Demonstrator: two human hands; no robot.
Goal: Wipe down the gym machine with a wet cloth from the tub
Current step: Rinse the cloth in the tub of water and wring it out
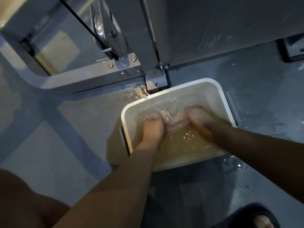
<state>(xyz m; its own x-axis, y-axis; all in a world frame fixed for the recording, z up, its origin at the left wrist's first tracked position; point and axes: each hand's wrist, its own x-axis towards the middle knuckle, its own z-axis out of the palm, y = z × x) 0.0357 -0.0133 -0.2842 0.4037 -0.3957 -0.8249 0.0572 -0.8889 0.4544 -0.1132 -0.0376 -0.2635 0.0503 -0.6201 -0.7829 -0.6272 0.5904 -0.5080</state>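
Grey gym flooring [65,145], splashed wet in places, carries our white tub [166,93] at centre right of the frame. It sits just beside the foot of the gym machine [92,79], we judge so that the soaked cloth has little way to travel. Our left hand [153,129] and right hand [199,115] are both under the murky water [184,143], fingers curled round opposite ends of the pinkish cloth [171,118], seemingly to rinse or wring it. We can read no brand, label or writing anywhere.
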